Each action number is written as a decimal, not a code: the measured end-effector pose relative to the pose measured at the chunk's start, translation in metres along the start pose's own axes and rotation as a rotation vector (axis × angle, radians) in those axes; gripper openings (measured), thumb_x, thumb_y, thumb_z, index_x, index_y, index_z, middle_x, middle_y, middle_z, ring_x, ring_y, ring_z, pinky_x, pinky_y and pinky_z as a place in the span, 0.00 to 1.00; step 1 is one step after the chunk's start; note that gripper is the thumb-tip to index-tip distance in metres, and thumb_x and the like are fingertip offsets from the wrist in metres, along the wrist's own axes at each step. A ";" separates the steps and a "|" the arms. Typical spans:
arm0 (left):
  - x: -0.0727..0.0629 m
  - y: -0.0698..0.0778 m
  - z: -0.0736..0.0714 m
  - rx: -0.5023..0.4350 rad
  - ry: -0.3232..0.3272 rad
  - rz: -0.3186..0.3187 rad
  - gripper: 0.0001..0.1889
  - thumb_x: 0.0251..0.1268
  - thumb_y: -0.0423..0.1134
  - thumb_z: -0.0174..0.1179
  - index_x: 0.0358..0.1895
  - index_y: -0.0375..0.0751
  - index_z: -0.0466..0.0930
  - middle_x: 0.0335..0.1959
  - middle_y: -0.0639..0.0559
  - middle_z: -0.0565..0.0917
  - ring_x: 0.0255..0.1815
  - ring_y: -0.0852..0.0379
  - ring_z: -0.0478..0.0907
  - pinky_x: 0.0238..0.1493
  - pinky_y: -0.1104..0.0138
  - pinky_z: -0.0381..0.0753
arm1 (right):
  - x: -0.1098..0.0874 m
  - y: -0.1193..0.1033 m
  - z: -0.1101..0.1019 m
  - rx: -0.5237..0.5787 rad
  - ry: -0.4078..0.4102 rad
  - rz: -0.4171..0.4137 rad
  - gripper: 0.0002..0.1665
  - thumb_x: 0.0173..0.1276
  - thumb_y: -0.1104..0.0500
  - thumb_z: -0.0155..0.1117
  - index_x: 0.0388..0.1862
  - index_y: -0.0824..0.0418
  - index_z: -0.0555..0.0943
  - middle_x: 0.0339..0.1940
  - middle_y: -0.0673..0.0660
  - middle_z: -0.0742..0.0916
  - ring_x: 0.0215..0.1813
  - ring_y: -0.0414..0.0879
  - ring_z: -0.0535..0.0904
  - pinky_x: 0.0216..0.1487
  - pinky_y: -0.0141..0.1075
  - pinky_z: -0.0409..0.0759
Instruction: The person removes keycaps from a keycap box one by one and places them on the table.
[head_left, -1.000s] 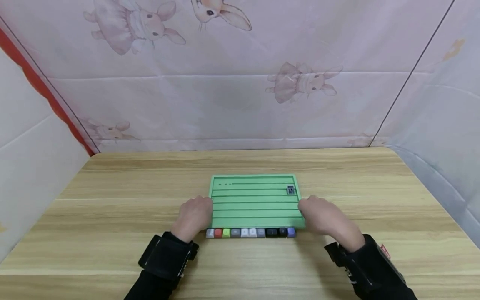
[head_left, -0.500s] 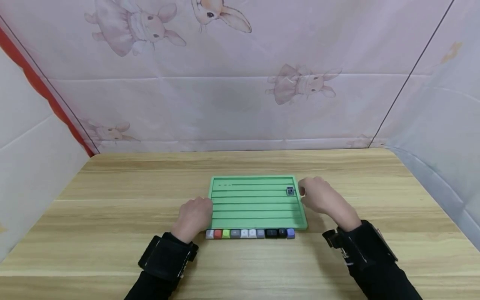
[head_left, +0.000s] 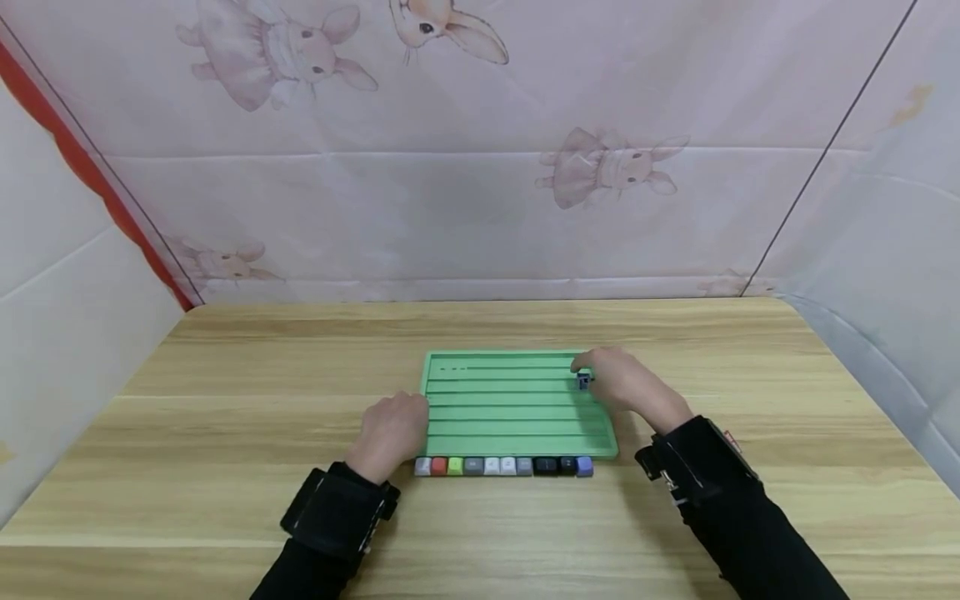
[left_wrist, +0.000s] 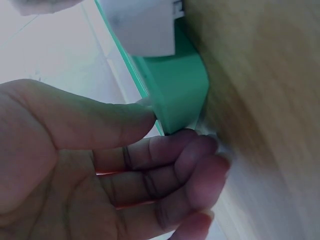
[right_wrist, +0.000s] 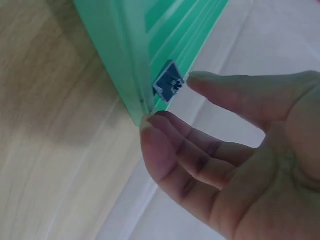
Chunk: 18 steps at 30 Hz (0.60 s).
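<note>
A shallow green tray [head_left: 487, 412] with raised ridges lies on the table. My left hand [head_left: 392, 433] grips its left edge; in the left wrist view, the thumb [left_wrist: 125, 122] presses the rim and the fingers curl beneath it. My right hand [head_left: 630, 387] reaches over the tray's far right corner, around a small dark keycap [head_left: 583, 382] that shows its hollow underside. In the right wrist view the thumb's tip is just beside that keycap [right_wrist: 169, 82]. The other fingers [right_wrist: 160, 150] lie at the tray's rim, with a gap between them and the thumb.
Along the tray's near edge runs a row of keycaps in white, red, lime, grey, black and purple, including a red keycap [head_left: 438, 466] and a wide black keycap [head_left: 545, 466]. A curtain [head_left: 450, 225] with printed rabbits hangs behind the wooden table [head_left: 225, 400].
My right hand has let go of the tray's right edge and moved away from me, then leftward over the corner to the dark keycap. The left hand stays on the tray.
</note>
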<state>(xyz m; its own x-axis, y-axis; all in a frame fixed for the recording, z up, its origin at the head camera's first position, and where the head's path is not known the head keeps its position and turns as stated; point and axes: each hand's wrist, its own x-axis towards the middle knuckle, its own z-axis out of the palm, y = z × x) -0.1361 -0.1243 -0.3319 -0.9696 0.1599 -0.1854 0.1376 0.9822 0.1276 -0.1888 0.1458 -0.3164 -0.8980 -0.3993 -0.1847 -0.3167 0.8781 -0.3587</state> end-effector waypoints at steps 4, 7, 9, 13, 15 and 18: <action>0.000 0.000 0.000 0.006 0.000 0.003 0.10 0.57 0.23 0.50 0.20 0.36 0.71 0.16 0.48 0.69 0.17 0.56 0.63 0.15 0.67 0.65 | 0.002 0.001 0.001 -0.006 -0.012 -0.012 0.24 0.54 0.78 0.52 0.50 0.68 0.77 0.52 0.66 0.79 0.57 0.61 0.70 0.53 0.49 0.70; 0.000 0.001 0.000 0.008 -0.010 -0.007 0.09 0.57 0.23 0.50 0.21 0.35 0.73 0.17 0.48 0.69 0.18 0.55 0.64 0.16 0.67 0.66 | 0.003 0.001 0.003 -0.002 -0.008 -0.019 0.23 0.54 0.78 0.51 0.48 0.68 0.79 0.51 0.66 0.79 0.57 0.61 0.70 0.54 0.50 0.69; 0.001 0.001 -0.001 0.007 -0.018 -0.013 0.08 0.57 0.24 0.51 0.22 0.35 0.73 0.17 0.48 0.70 0.18 0.55 0.64 0.16 0.67 0.66 | 0.003 0.001 0.003 -0.008 0.001 -0.035 0.22 0.54 0.79 0.49 0.47 0.69 0.80 0.50 0.65 0.80 0.57 0.61 0.70 0.55 0.50 0.69; 0.001 0.001 -0.001 0.010 -0.026 -0.020 0.08 0.57 0.24 0.51 0.22 0.34 0.74 0.17 0.47 0.70 0.18 0.55 0.65 0.16 0.67 0.66 | 0.003 0.002 0.006 -0.026 0.023 -0.069 0.22 0.53 0.80 0.46 0.44 0.71 0.81 0.46 0.66 0.81 0.54 0.60 0.72 0.53 0.48 0.70; 0.001 0.001 -0.001 0.011 -0.026 -0.020 0.08 0.57 0.24 0.51 0.22 0.34 0.74 0.17 0.47 0.70 0.18 0.55 0.65 0.16 0.67 0.67 | 0.003 0.001 0.006 -0.028 0.027 -0.081 0.22 0.54 0.80 0.46 0.43 0.71 0.81 0.44 0.65 0.81 0.49 0.56 0.73 0.48 0.44 0.73; 0.001 0.001 -0.001 0.013 -0.026 -0.018 0.08 0.57 0.24 0.50 0.23 0.34 0.73 0.17 0.47 0.70 0.18 0.55 0.65 0.16 0.67 0.66 | 0.003 0.001 0.007 -0.028 0.022 -0.088 0.21 0.55 0.79 0.47 0.44 0.71 0.80 0.41 0.64 0.80 0.40 0.50 0.71 0.40 0.38 0.73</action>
<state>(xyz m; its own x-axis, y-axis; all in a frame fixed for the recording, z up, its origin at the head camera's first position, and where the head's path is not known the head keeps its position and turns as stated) -0.1373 -0.1230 -0.3312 -0.9663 0.1441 -0.2132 0.1225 0.9862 0.1114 -0.1895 0.1436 -0.3235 -0.8725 -0.4700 -0.1332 -0.4032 0.8467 -0.3471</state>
